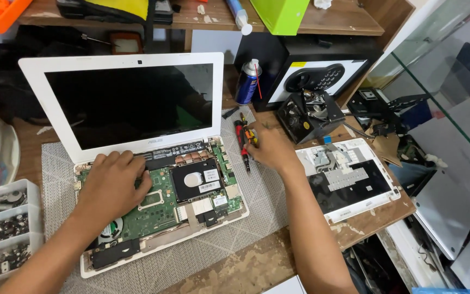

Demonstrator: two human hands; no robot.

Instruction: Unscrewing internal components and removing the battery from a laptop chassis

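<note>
A white laptop (216, 92) stands open on a grey mat (257, 201), its dark screen up and its base uncovered to show the green circuit board (161, 209) and a black drive (196, 179). My left hand (112, 185) rests flat on the left part of the board, fingers toward the hinge. My right hand (270, 148) lies on the mat right of the laptop, its fingers on several red and black screwdrivers (244, 139). Whether it grips one is unclear.
The removed white keyboard cover (349, 177) lies face down at the right. A blue spray can (247, 81), a black safe (314, 71) and a small black fan unit (308, 117) stand behind. Clear parts trays (4, 228) sit at the left. Glass panel at far right.
</note>
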